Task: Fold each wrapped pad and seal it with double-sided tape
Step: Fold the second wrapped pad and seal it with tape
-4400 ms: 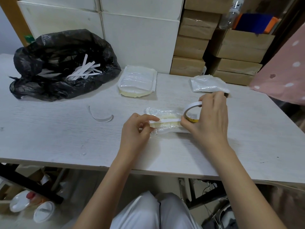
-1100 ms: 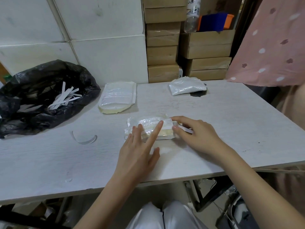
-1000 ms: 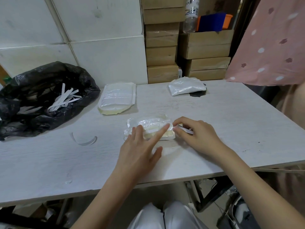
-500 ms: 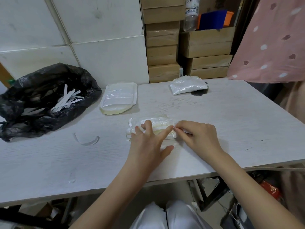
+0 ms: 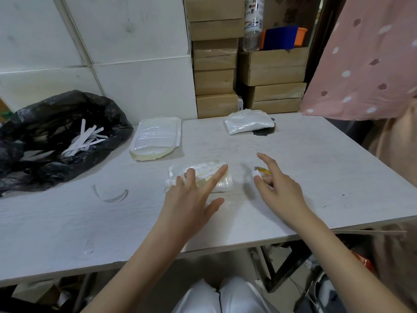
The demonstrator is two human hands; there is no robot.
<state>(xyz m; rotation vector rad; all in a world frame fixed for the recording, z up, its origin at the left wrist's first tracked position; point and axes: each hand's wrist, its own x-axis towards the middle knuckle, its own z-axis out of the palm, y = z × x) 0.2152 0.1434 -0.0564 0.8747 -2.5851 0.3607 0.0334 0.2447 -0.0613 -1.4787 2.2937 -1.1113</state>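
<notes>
The left hand lies flat on the folded pad in the middle of the desk, fingers straight and spread, pressing it down as it did half a second ago. The right hand is what differs: earlier its fingertips were at the pad's right end, touching the left forefinger; now it has drawn off to the right and is lifted clear of the pad, with bare desk between the two. Its forefinger is stretched out, while thumb and another finger pinch a small white strip with a bit of yellow behind it; whether that is the tape roll I cannot tell.

At the back a stack of flat pads sits near the black bag holding white paper strips, and a crinkly packet lies farther right, by the cardboard boxes. A curved clear sliver rests left of the hands. None of these has moved
</notes>
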